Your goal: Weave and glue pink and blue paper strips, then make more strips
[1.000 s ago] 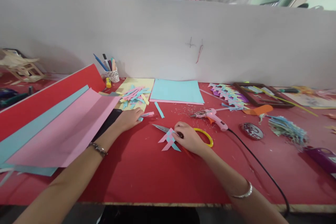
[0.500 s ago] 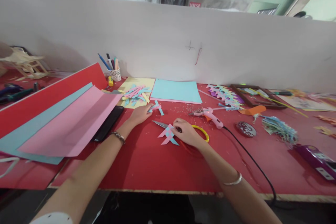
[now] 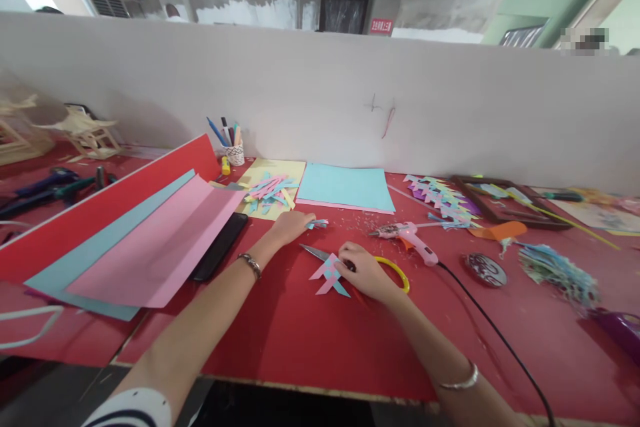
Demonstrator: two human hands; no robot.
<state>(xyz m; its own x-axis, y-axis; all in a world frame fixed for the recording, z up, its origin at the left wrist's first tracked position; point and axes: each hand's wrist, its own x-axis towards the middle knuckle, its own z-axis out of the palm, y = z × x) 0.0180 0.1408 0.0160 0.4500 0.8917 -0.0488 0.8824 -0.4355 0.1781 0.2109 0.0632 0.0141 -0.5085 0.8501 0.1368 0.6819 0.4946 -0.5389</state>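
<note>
My right hand [image 3: 367,272] is closed, its fingertips pinching the edge of a small woven pink and blue paper fish [image 3: 330,273]. Beneath that hand are scissors, their blade [image 3: 314,252] pointing left and a yellow handle loop [image 3: 397,272] showing on the right; whether the palm also grips them is hidden. Further forward, my left hand [image 3: 293,227] has its fingers drawn together on a few blue and pink paper scraps [image 3: 317,223] at the red tabletop.
Cut paper strips [image 3: 270,192] lie on a yellow sheet beside blue paper [image 3: 345,187]. A pink hot glue gun [image 3: 413,240] with a black cord rests to the right, near a round tin [image 3: 484,269]. Large coloured sheets [image 3: 150,247] and a black phone [image 3: 220,247] occupy the left.
The scraps by my left hand were spread out and now lie bunched at its fingertips. My right hand keeps its hold on the paper fish. The whole view has shifted slightly.
</note>
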